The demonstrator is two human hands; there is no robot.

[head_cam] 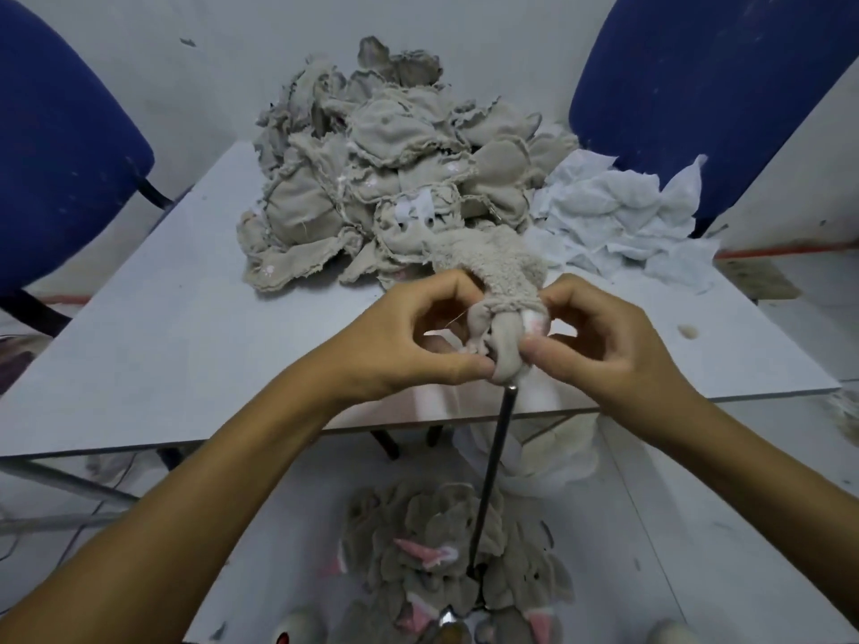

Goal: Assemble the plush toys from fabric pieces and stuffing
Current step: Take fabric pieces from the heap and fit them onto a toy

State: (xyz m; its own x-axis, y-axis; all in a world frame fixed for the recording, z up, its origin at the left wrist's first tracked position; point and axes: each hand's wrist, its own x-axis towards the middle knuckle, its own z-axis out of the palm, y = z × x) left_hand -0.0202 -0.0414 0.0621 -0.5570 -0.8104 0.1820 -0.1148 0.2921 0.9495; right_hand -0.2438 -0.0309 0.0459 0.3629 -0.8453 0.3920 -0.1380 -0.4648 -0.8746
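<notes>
Head view: metal rod is standing near, its tip inside plush skin. Left hand and right hand are both pinching it above table edge; fabric pile is lying far.

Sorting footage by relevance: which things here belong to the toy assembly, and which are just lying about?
In use: plush piece, pinched by left hand and right hand; metal rod; beige fabric pile; plush heap below.
Lying about: blue chairs; white scraps.
</notes>
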